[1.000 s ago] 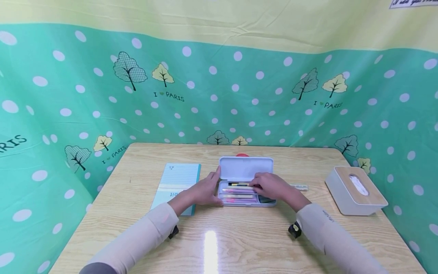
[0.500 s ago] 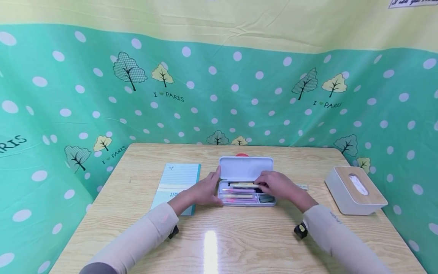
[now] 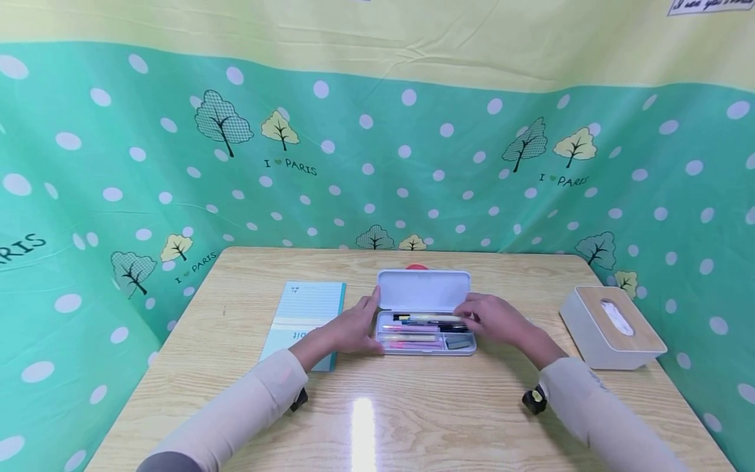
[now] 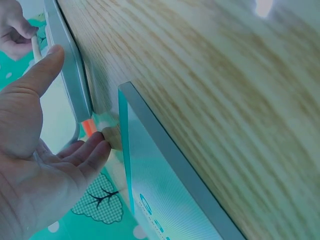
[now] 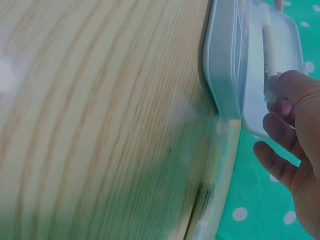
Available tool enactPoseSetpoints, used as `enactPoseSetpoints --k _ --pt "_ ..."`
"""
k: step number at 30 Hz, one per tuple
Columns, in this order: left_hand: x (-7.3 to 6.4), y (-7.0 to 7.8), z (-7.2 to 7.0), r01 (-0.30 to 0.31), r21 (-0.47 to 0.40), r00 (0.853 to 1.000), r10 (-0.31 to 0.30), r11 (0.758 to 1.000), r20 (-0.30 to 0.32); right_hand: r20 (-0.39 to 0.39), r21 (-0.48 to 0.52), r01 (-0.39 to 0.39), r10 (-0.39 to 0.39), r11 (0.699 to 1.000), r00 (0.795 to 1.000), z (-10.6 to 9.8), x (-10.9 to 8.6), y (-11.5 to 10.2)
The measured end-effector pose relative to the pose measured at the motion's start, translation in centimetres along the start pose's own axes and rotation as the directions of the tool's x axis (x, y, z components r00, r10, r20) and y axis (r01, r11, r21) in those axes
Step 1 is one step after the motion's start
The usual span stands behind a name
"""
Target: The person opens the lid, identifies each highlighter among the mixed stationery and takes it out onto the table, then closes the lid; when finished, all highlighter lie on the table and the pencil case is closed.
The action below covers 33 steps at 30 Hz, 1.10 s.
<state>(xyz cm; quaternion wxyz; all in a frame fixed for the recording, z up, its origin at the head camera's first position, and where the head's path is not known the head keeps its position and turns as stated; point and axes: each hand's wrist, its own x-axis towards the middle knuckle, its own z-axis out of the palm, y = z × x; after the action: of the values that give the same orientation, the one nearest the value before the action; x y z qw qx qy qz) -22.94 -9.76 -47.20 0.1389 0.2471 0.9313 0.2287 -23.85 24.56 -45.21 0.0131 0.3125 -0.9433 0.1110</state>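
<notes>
An open white pencil case [image 3: 425, 290] stands on the table with its lid raised at the back. Pink and yellow pens [image 3: 411, 338] and a grey eraser [image 3: 458, 343] lie in its compartments, along with dark pens. My left hand [image 3: 352, 326] rests against the case's left end, thumb [image 4: 48, 70] at the near rim and fingers extended toward the lid side. Between thumb and fingers, my right hand [image 3: 494, 319] pinches one end of a pale yellow pen [image 5: 269, 55] with a printed label, held lengthwise over the back compartment.
A light blue notebook [image 3: 307, 305] lies left of the case. At the right stands a white tissue box [image 3: 613, 328] with a wooden top. Another pen [image 5: 204, 207] lies on the table right of the case. A red object [image 3: 417, 267] shows behind the lid.
My right hand has lifted the pale yellow pen from the case's middle and shifted it right and slightly back, uncovering the eraser and dark pens. The left hand keeps its place.
</notes>
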Motion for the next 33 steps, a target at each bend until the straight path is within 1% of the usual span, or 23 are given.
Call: enactPoseSetpoints --k 10,14,16,21,28,33 --pt "0.0 0.0 0.0 -0.004 0.006 1.0 0.004 1.0 -0.004 -0.058 0.005 -0.016 0.016 1.0 0.998 -0.5 -1.7 1.6" --pt "0.1 -0.1 0.0 -0.003 0.01 1.0 0.003 1.0 -0.001 -0.053 0.017 -0.039 0.04 0.999 0.998 -0.7 -2.3 2.3" --pt "0.1 -0.1 0.0 -0.005 0.009 1.0 0.005 1.0 -0.002 -0.064 0.02 -0.042 0.043 0.999 0.997 -0.8 -2.7 2.7" --pt "0.1 0.0 0.0 -0.006 0.007 1.0 0.006 1.0 -0.001 -0.108 0.01 -0.04 0.041 0.999 0.993 -0.9 -3.6 3.8" --pt "0.0 0.1 -0.1 -0.008 0.009 1.0 0.008 1.0 0.002 -0.124 0.012 -0.106 0.107 0.994 0.987 -1.1 -5.1 5.0" --pt "0.0 0.1 -0.1 -0.005 0.006 1.0 0.005 1.0 0.003 -0.134 0.015 -0.105 0.106 0.994 0.985 -1.1 -6.1 6.0"
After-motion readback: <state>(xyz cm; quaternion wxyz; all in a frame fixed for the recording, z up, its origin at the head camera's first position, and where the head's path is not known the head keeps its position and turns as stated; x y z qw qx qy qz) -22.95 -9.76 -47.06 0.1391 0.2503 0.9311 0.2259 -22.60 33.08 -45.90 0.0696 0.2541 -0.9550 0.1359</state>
